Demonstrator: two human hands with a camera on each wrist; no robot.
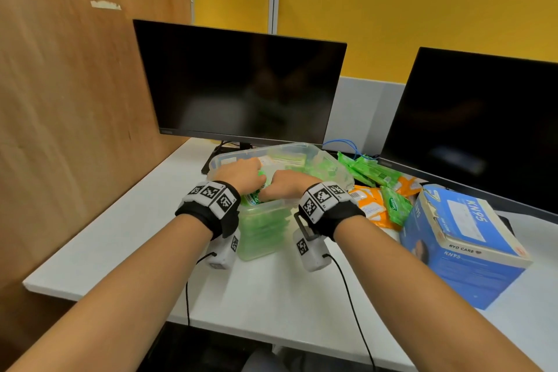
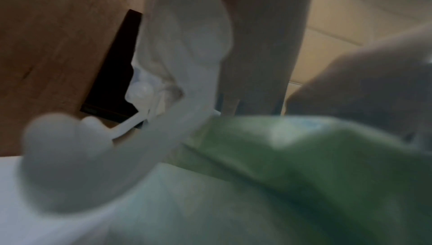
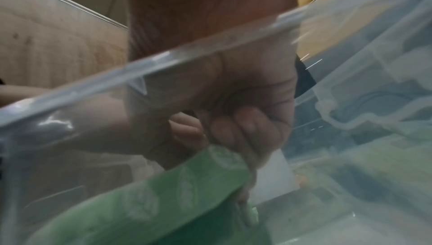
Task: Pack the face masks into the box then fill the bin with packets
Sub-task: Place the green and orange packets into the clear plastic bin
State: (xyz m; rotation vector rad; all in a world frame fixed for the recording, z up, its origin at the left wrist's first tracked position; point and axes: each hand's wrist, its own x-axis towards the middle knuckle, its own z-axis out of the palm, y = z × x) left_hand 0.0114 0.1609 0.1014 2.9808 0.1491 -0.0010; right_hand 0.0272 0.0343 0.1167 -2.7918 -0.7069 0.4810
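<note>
A clear plastic bin (image 1: 302, 146) stands at the desk's middle, stacked with green packets. Both hands are over its near end. My left hand (image 1: 258, 180) and right hand (image 1: 270, 190) curl their fingers round one green packet (image 1: 252, 198) lying on top of the stack. Through the bin wall (image 3: 163, 60) the right wrist view shows my right hand (image 3: 224, 138) gripping the green packet (image 3: 163, 193) at its edge. The left wrist view is blurred, with the green packet (image 2: 304, 156) below the palm. A blue KN95 mask box (image 1: 462, 244) sits shut at the right.
Loose green packets (image 1: 371, 172) and orange packets (image 1: 370, 202) lie between the bin and the mask box. Two dark monitors (image 1: 241, 84) stand behind. A wooden partition (image 1: 60, 100) borders the left. Bare white desk (image 1: 271, 290) lies in front of the bin.
</note>
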